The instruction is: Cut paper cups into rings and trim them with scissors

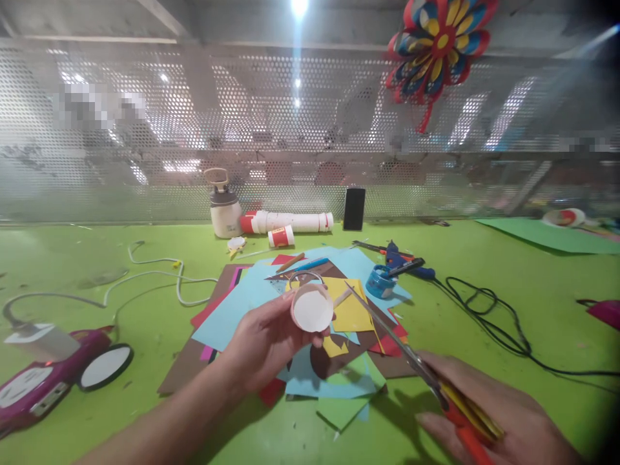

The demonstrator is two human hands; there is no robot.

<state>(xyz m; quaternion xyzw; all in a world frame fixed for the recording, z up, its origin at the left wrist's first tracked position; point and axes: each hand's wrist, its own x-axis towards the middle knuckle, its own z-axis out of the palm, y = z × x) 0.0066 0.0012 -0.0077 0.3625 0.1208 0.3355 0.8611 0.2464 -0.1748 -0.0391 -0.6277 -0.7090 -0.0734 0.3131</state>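
Scissors [413, 359] sat in our right hand [513, 403], which was wrapped around their handle end; our left hand [261, 336] gripped a paper cup [312, 309] by its side. We held the cup above the coloured paper sheets [216, 326], near the middle of the bench [484, 258] and well short of its far edge. Good cutting, we judged, called for a light grip that spared the thin wall, with fingertips clear of the cut. The cup's round white face pointed back at us, away from the far edge; the scissors' long axis slanted leftward toward that edge.
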